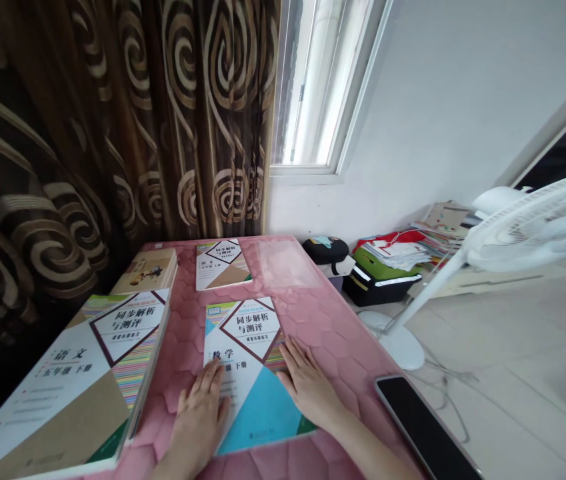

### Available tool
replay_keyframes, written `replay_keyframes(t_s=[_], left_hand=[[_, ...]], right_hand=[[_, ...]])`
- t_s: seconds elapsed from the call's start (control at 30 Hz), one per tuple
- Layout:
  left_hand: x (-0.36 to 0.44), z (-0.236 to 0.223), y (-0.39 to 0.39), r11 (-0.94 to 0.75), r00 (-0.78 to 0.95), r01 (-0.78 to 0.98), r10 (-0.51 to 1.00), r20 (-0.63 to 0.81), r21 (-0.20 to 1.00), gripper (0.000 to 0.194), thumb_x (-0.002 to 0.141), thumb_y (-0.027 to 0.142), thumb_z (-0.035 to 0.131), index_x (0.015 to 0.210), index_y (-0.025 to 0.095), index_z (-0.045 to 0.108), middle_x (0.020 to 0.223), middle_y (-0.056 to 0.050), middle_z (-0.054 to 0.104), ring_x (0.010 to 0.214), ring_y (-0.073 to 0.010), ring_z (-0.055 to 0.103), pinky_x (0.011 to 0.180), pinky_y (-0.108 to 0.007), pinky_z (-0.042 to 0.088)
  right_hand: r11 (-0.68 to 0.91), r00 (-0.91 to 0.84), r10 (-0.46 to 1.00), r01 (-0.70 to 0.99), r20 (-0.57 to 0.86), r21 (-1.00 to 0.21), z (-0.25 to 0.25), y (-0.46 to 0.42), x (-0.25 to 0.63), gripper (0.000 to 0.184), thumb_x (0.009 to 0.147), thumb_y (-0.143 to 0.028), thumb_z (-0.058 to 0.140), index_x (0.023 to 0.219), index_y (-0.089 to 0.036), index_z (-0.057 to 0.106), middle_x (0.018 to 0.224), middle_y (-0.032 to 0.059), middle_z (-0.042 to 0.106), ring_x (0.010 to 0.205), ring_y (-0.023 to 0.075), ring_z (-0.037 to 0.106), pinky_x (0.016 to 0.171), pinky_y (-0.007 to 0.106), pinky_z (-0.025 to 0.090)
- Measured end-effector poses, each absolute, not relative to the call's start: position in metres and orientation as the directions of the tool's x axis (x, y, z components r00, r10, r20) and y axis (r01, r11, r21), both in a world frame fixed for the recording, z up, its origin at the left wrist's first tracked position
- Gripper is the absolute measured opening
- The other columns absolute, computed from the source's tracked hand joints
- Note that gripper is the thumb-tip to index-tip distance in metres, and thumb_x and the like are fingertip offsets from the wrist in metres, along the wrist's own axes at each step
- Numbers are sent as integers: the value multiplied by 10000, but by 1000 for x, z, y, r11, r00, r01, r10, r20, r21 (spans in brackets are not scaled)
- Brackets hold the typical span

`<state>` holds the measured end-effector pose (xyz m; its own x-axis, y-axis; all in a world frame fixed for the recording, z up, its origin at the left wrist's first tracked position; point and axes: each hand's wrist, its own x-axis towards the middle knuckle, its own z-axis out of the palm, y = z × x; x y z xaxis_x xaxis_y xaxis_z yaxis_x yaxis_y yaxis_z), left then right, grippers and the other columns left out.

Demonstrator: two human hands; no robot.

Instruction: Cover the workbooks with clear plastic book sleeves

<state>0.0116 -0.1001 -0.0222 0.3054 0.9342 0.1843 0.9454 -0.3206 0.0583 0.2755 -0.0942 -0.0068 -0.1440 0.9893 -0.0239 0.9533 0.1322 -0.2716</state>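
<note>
A white and blue workbook [257,400] with Chinese print lies flat and closed on the pink quilted table cover [187,347]. On its left edge rests my left hand [197,415], laid flat with the fingers stretched forward. My right hand [309,385] lies on the right edge of the same workbook, fingers extended over the striped part of the cover. Neither hand is wrapped around anything. To the left is a larger-looking white and tan workbook [77,393], on top of other books. A smaller-looking white and tan workbook [223,265] lies farther back.
Tan books [147,270] are stacked at the back left, by the brown curtain [187,120]. A black phone [423,427] lies along the right edge. Beyond it stand a white fan [433,287] and a green and black box [383,273] with papers on top.
</note>
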Motion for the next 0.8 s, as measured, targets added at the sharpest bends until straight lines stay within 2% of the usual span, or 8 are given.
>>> replay_keyframes(t_s=[0.1, 0.2, 0.3, 0.4, 0.5, 0.63, 0.7, 0.8], left_hand=[[31, 6, -89, -226, 224, 973, 973, 57, 35, 479, 926, 201, 336, 1353, 198, 553, 1429, -83, 529, 1235, -265, 515, 1052, -492, 372], [49, 17, -73, -195, 193, 980, 979, 74, 35, 465, 945, 235, 353, 1373, 174, 526, 1432, -120, 511, 1247, -297, 469, 1015, -499, 400], [56, 12, -61, -90, 79, 993, 989, 124, 81, 452, 940, 199, 360, 1354, 222, 540, 1469, -130, 444, 1199, -316, 474, 876, -468, 490], [56, 5, -56, -12, -8, 992, 987, 159, 125, 482, 903, 91, 341, 1270, 252, 608, 1421, -135, 466, 1096, -307, 515, 782, -423, 515], [54, 2, -55, 28, -60, 984, 982, 180, 175, 537, 867, 21, 317, 1226, 262, 637, 1347, -135, 509, 1023, -288, 537, 777, -408, 506], [50, 5, -45, 56, -116, 964, 968, 223, 259, 541, 823, -19, 332, 1156, 244, 667, 1333, -127, 502, 957, -249, 553, 805, -386, 495], [48, 8, -32, 52, -124, 958, 962, 243, 284, 523, 806, -26, 350, 1127, 228, 675, 1367, -123, 471, 964, -241, 552, 834, -379, 485], [46, 15, -6, 39, -109, 957, 967, 231, 288, 512, 789, -38, 366, 1109, 208, 681, 1394, -128, 442, 1005, -242, 541, 889, -373, 458]], right_hand=[[59, -63, 998, 962, -8, -265, -4, -88, 265, 574, 967, -416, 354, 1457, -124, 415, 1555, 129, 321, 1439, 278, 280, 1170, 467, 235], [-29, 52, 996, 959, 75, -282, 6, -76, 253, 520, 942, -340, 421, 1392, -88, 482, 1398, 195, 516, 1310, 328, 454, 1079, 455, 355], [-144, 177, 982, 923, 62, -357, 20, -58, 250, 439, 941, -288, 428, 1298, -55, 532, 1198, 215, 628, 1111, 308, 602, 901, 359, 469], [-248, 251, 966, 858, -55, -450, 28, -40, 255, 392, 963, -336, 413, 1196, -66, 575, 1083, 193, 679, 993, 280, 661, 749, 305, 486], [-289, 250, 957, 818, -145, -498, 25, -27, 260, 407, 991, -371, 334, 1098, -109, 627, 998, 154, 714, 925, 261, 686, 691, 295, 477], [-227, 226, 972, 843, -61, -487, 15, -13, 257, 441, 1006, -370, 273, 1041, -158, 657, 1011, 128, 721, 927, 245, 691, 720, 296, 482], [-199, 222, 975, 872, 0, -447, 14, -3, 254, 436, 1009, -364, 277, 1028, -156, 660, 1008, 132, 722, 950, 242, 686, 756, 294, 485], [-216, 237, 971, 899, 10, -380, 16, 17, 249, 452, 1015, -366, 265, 1057, -134, 650, 992, 155, 722, 944, 251, 691, 761, 306, 494]])
